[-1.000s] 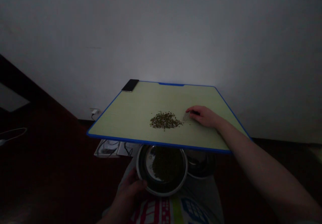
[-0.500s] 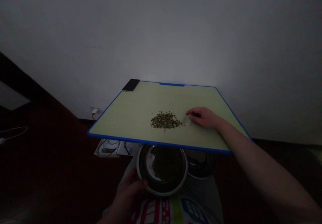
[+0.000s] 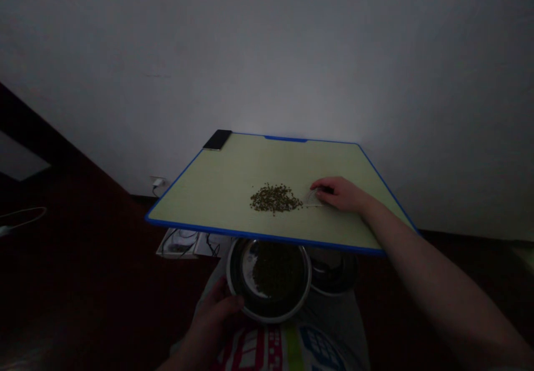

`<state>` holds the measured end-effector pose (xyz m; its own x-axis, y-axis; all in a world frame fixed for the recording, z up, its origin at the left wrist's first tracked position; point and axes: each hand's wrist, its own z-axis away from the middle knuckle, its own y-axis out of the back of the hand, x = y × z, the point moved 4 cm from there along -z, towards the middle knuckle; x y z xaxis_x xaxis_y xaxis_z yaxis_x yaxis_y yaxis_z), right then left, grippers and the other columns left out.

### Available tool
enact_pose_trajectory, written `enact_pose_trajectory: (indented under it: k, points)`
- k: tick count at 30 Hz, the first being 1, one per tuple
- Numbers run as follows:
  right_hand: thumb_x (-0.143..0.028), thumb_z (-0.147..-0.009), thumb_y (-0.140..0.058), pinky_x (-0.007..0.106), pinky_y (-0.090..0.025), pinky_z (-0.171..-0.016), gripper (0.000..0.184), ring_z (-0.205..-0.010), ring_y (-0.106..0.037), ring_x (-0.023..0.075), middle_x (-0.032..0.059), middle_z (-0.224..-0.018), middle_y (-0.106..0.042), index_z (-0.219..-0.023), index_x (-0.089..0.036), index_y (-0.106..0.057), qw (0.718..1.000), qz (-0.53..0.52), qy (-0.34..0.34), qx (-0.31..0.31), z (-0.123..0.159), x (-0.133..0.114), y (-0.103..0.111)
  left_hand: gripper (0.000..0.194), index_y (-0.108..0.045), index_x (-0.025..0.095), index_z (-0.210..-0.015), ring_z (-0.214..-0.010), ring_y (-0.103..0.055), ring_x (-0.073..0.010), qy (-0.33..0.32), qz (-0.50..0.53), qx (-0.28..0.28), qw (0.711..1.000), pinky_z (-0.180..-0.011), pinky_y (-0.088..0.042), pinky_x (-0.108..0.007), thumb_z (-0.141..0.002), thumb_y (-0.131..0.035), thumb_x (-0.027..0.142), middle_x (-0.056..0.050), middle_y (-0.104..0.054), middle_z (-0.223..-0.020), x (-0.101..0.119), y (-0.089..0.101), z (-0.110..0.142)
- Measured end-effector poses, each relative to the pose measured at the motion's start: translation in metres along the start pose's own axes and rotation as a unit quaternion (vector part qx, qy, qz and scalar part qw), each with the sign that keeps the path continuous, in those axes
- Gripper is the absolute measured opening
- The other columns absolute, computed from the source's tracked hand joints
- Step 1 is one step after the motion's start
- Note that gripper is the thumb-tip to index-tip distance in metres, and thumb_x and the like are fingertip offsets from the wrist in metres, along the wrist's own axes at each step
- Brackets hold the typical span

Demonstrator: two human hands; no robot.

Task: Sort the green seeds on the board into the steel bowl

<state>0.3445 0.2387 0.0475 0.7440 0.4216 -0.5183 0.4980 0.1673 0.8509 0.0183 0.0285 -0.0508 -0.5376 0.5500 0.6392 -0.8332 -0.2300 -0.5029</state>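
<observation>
A heap of small dark green beans (image 3: 275,198) lies on a pale green board with a blue rim (image 3: 217,184). My right hand (image 3: 340,193) rests on the board just right of the heap, fingers closed on a small clear piece (image 3: 312,197) whose edge touches the beans. Below the board's front edge, my left hand (image 3: 214,312) grips the rim of a metal bowl (image 3: 269,282) that holds more of the beans.
A black phone (image 3: 217,139) lies on the board's far left corner. A second metal bowl (image 3: 336,273) sits right of the first, partly under the board. Cables and a white tray (image 3: 183,244) lie on the dark floor at the left. A wall stands close behind.
My right hand and the clear piece have shifted slightly on the board next to the heap. The left hand and bowl have stayed put.
</observation>
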Motion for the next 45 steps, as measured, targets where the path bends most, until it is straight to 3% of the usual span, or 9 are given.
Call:
enact_pose_trajectory:
  k: [9,16,23,36,45]
  points:
    - [-0.034,-0.087,-0.058,0.032,-0.047,-0.069,0.034,-0.071,-0.061,0.0190,0.0053,-0.080,-0.071,-0.110,-0.016,-0.076,1.000,-0.017,0.001,-0.019,0.002,0.001,0.000,0.076,-0.065,0.020,-0.125,-0.097,-0.078,-0.0395,-0.002,0.026,0.006,1.000,-0.088,-0.062,-0.052,-0.053,-0.088,0.015,-0.011,-0.083,-0.103,-0.003,0.001,-0.002]
    - [-0.032,-0.089,-0.058,0.032,-0.048,-0.069,0.033,-0.071,-0.061,0.0185,0.0064,-0.085,-0.073,-0.112,-0.017,-0.076,1.000,0.003,0.016,0.006,0.001,-0.004,-0.001,0.065,-0.067,0.019,-0.119,-0.095,-0.078,-0.0373,-0.005,0.004,0.000,1.000,-0.083,-0.064,-0.047,-0.057,-0.085,0.015,-0.013,-0.082,-0.107,0.001,-0.002,0.001]
    - [-0.029,-0.089,-0.059,0.032,-0.049,-0.073,0.031,-0.077,-0.066,0.0202,0.0077,-0.090,-0.076,-0.113,-0.019,-0.076,0.999,0.020,0.025,0.003,0.000,-0.011,-0.003,0.075,-0.064,0.020,-0.127,-0.096,-0.078,-0.0384,-0.007,0.024,-0.006,1.000,-0.088,-0.063,-0.050,-0.056,-0.086,0.016,-0.013,-0.083,-0.105,-0.005,0.000,-0.003]
    - [-0.028,-0.089,-0.056,0.032,-0.049,-0.075,0.033,-0.078,-0.066,0.0209,0.0092,-0.091,-0.077,-0.113,-0.017,-0.077,0.998,0.030,0.048,0.013,0.000,-0.022,-0.006,0.066,-0.071,0.020,-0.118,-0.100,-0.077,-0.0399,-0.003,0.024,-0.005,1.000,-0.090,-0.061,-0.051,-0.055,-0.086,0.015,-0.013,-0.083,-0.107,-0.004,-0.001,-0.003]
    - [-0.028,-0.087,-0.057,0.031,-0.047,-0.069,0.033,-0.069,-0.062,0.0191,0.0065,-0.082,-0.075,-0.111,-0.018,-0.077,0.998,0.040,0.034,0.032,0.000,-0.015,-0.003,0.085,-0.063,0.020,-0.136,-0.099,-0.077,-0.0411,-0.002,0.018,0.004,1.000,-0.085,-0.063,-0.051,-0.055,-0.086,0.016,-0.015,-0.082,-0.108,-0.002,-0.001,-0.001]
